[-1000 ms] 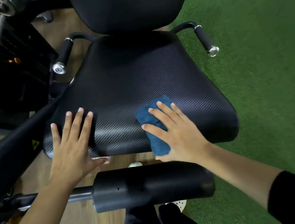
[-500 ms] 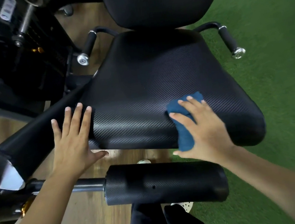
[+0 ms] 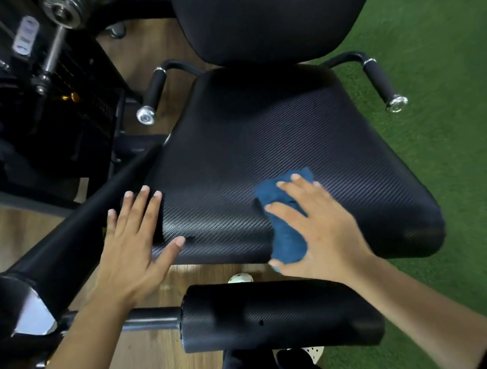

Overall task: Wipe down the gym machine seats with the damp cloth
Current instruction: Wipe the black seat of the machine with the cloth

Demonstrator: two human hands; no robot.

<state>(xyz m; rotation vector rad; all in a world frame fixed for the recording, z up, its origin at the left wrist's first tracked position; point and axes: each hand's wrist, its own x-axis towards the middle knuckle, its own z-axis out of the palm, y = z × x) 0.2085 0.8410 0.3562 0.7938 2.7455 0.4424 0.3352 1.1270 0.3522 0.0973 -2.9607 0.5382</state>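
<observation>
Since earlier: blue cloth slid slightly left along seat front edge | right hand fingers straight, pressing it flat | left hand flat on front-left corner | remaining seat lies beyond the fingers, toward backrest

Quantities in view: one seat pad, centre frame; one backrest, top centre; two side handles, the left-frame handle and the right-frame handle; one roller pad, lower centre; one blue cloth, centre right; two hands, the left hand and the right hand; two partly hidden white shoes, the upper shoe and the lower shoe.
</observation>
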